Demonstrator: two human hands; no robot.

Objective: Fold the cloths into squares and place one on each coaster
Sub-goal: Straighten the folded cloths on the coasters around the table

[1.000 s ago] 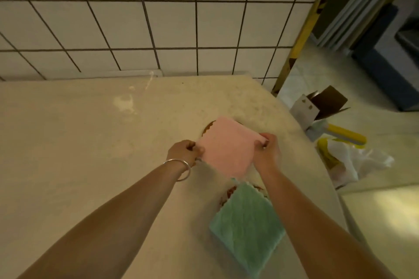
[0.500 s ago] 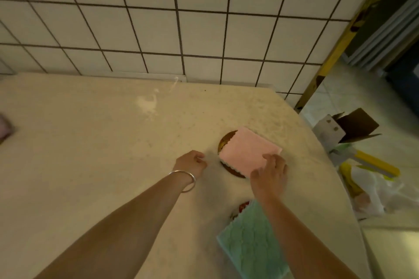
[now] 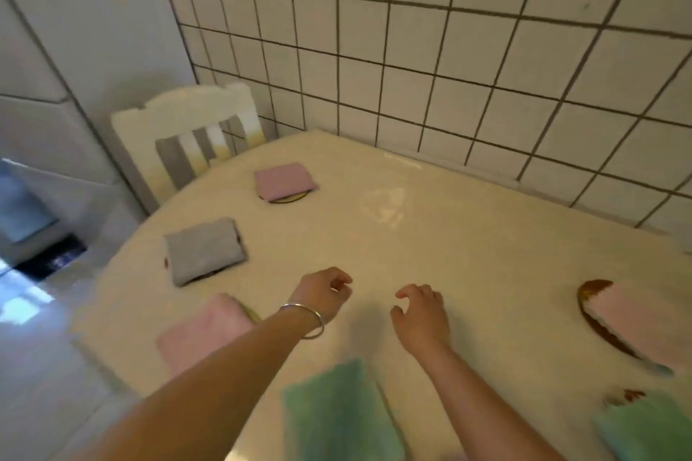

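Observation:
My left hand (image 3: 325,296) and my right hand (image 3: 421,316) hover over the middle of the beige table (image 3: 468,236), fingers loosely curled, holding nothing. At the right a folded pink cloth (image 3: 636,326) lies on a brown coaster (image 3: 591,314). A folded green cloth (image 3: 644,427) covers another coaster at the lower right. A mauve folded cloth (image 3: 284,180) and a grey folded cloth (image 3: 204,249) each sit on a coaster at the left. A pink cloth (image 3: 204,333) lies at the near left, and a green cloth (image 3: 337,412) lies between my forearms.
A white slatted chair (image 3: 187,135) stands at the table's far left corner. A tiled wall (image 3: 449,67) runs behind the table. The table's left edge drops to a pale floor (image 3: 37,367).
Both hands have let go of the pink cloth, which now lies on its coaster at the right. My view has swung left, bringing more cloths and the chair into sight.

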